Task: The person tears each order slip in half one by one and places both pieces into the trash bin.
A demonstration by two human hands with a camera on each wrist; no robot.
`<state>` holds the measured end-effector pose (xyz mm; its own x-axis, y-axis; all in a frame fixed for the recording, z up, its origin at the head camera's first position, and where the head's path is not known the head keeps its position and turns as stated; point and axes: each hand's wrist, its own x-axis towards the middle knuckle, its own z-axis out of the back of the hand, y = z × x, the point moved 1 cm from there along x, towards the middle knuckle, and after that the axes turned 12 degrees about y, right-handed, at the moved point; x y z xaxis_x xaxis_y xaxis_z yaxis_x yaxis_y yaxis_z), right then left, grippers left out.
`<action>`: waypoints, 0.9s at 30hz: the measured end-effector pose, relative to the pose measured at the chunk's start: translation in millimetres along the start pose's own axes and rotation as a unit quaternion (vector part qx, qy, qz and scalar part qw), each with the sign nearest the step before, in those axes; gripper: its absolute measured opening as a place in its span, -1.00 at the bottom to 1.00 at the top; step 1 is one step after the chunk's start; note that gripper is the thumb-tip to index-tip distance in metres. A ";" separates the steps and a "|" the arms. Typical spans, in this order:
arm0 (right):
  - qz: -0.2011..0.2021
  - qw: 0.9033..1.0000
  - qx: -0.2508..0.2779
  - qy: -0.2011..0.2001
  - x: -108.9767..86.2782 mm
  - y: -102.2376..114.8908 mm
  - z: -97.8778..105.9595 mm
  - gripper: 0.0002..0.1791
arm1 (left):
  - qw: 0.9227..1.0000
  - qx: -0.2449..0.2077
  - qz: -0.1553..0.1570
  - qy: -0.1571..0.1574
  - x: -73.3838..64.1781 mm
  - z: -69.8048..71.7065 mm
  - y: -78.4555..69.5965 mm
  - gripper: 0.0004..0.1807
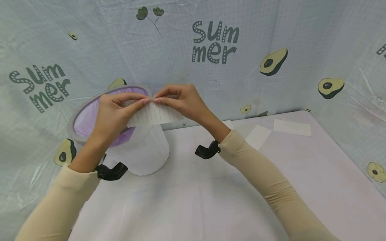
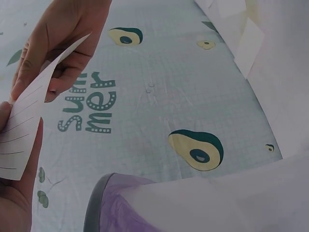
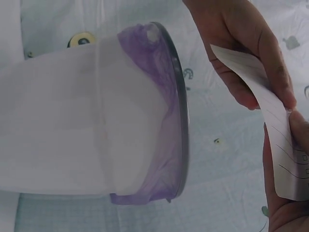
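Note:
Both hands hold a small sheet of lined paper [image 1: 153, 115] in the air, their fingertips meeting at its top edge. The left hand [image 1: 113, 112] pinches it between thumb and fingers. Close beside it, the right hand [image 1: 184, 100] pinches the same edge. In the right wrist view the paper [image 3: 274, 125] looks bent, with printed lines and small boxes on one face. Behind and below the left hand stands a white trash bin [image 1: 144, 157] with a grey rim. A purple bag [image 1: 85, 118] lines it. The bin's inside bottom is hidden.
White paper pieces lie on the white table at the right: one near the back edge [image 1: 292, 127], another slanted beside it [image 1: 258, 136], and a third partly hidden behind the right arm. A curtain [image 1: 169, 50] printed with avocados and lettering hangs behind the table.

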<state>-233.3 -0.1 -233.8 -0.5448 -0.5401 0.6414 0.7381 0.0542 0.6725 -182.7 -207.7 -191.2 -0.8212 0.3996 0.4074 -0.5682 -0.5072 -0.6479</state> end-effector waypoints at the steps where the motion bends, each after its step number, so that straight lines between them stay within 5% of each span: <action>1: 0.000 1.000 0.006 0.000 0.6 0.9 0.0 -0.91 | 1.000 -0.002 -0.004 -0.001 0.1 0.8 -1.1 -0.78; 9: 0.021 1.000 0.009 -0.006 6.4 5.3 -0.7 -0.90 | 0.999 -0.036 -0.004 0.007 1.5 7.8 -8.8 -0.80; 19: 0.018 0.999 0.031 -0.038 11.8 10.2 -8.6 -0.90 | 0.995 -0.088 0.022 -0.030 -1.5 12.3 -9.1 -0.78; 27: -0.055 0.998 0.033 0.000 19.2 15.6 -3.8 -0.85 | 0.999 -0.011 0.030 -0.039 -1.0 17.3 -9.4 -0.76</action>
<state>-230.7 -12.8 -212.4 -0.6208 -0.5451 0.5634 0.6469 0.0496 0.7609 -177.5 -216.5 -174.4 -0.8560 0.3076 0.4155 -0.5170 -0.5117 -0.6862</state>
